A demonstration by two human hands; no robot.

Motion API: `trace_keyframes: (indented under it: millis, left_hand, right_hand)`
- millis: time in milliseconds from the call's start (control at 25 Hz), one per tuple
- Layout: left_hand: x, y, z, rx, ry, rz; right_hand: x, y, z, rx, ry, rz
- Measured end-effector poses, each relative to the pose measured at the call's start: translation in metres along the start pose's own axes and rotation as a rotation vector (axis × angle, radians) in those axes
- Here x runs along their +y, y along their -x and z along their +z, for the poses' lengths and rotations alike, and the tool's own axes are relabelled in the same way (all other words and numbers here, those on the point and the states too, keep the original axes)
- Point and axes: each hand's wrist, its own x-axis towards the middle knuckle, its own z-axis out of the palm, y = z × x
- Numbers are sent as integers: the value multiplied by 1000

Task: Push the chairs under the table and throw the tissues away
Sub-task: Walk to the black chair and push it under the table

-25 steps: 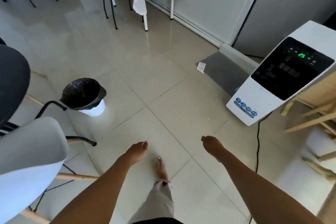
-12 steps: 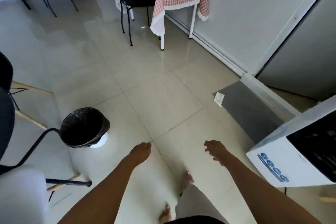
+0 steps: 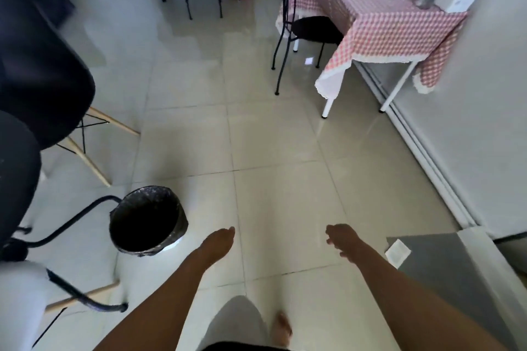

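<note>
the chair with the thin black metal frame stands in the upper middle of the frame, at the near corner of the table with its pink checked cloth. its dark round seat is partly tucked beneath the cloth's edge, while the tall curved back and two front legs remain out on the tiles, so it looks only half pushed in. the back faces left in the picture and the seat points right, toward the table; its long axis runs upright along that back.

both hands hang low in the frame, empty. the left hand has its fingers loosely together and slightly curled; the right hand is relaxed with fingers a little spread. neither touches anything, likely because the person is walking toward the table with arms free.

the bin, lined in black, sits in the lower left, just beside the left hand, mouth open upward. no tissue can be made out with certainty.
</note>
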Motion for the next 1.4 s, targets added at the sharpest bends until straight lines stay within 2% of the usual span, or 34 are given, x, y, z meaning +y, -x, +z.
trace_keyframes:
  millis: [240,280,400,640,800,1000,1120,1400]
  left_hand:
    - [29,-97,-75,132,129,-134]
    - [35,-116,-91,124,101,-158]
    - [51,-162,-141,109,211,-250]
    - [100,-251,-244,219,252,-225]
    - [132,-306,-299,253,391,-300]
    - [180,-367,-381,320,552,-396]
    - [200,-401,-437,380,685,-417]
    - [191,-500,-551,464,855,-478]
  right_hand:
    - [-145,-107,-4,-134,44,-65]
    - [-171,-126,-3,-159,53,-77]
    - [-245,-173,-4,-217,41,-75]
    - [-382,-257,-10,-310,-64,-49]
    - [-470,-326,-6,-361,13,-56]
    - [-625,-399,-16,-421,170,-142]
    - [-716,-429,-10,-356,198,-209]
    - [-894,-483,66,-460,352,-251]
